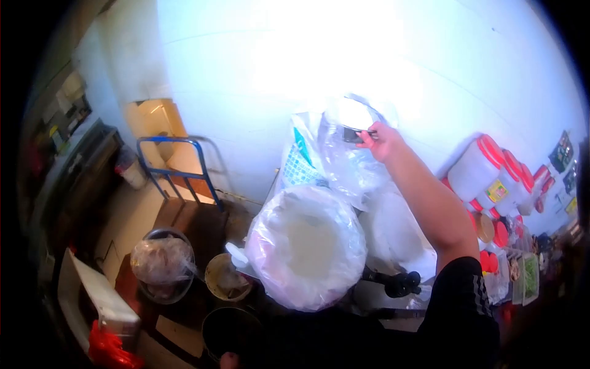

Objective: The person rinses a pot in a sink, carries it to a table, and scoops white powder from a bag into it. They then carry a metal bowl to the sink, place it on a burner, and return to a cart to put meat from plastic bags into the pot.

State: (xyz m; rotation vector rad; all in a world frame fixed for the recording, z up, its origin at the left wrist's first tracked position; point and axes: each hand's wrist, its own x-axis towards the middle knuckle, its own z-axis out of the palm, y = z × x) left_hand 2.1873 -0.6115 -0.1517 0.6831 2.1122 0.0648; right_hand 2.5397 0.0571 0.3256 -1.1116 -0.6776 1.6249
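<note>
My right hand (382,142) is raised near the wall with its fingers closed on the short handle of a scoop (351,134). The scoop looks grey, and a bright white patch shows at its top; glare hides its exact contents. Just below it is a clear plastic bag (344,161), beside a white bag with teal print (301,165). In front stands a wide round container lined with clear plastic (261,246), holding pale powder (310,246). A small part of my left hand (229,360) shows at the bottom, by a dark round pot (209,335); its fingers are hidden.
A blue-framed hand cart (200,161) stands left by the wall. On the floor are a basin with a plastic-wrapped bundle (161,261) and a small bucket (212,280). Several red-lidded jars (476,166) line the right side. A red plastic bag (110,347) lies lower left.
</note>
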